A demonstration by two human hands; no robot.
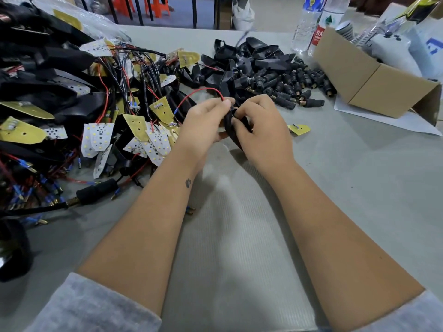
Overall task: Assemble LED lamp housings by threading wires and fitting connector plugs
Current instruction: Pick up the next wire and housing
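Note:
Both hands meet over the middle of the grey table. My left hand (pixel 203 121) pinches a red wire (pixel 199 91) that loops up and left toward a yellow LED board (pixel 161 109). My right hand (pixel 260 127) grips a black lamp housing (pixel 230 130), most of it hidden between my palms. The wire's end goes into the top of the housing between my fingertips. A heap of black connector plugs (pixel 294 86) lies behind my hands. Empty black housings (pixel 249 56) are piled behind them.
A large tangle of wired LED boards and housings (pixel 96 104) fills the left side. A single small yellow board (pixel 299 129) lies right of my hands. An open cardboard box (pixel 374 80) and two water bottles (pixel 311 25) stand at the back right.

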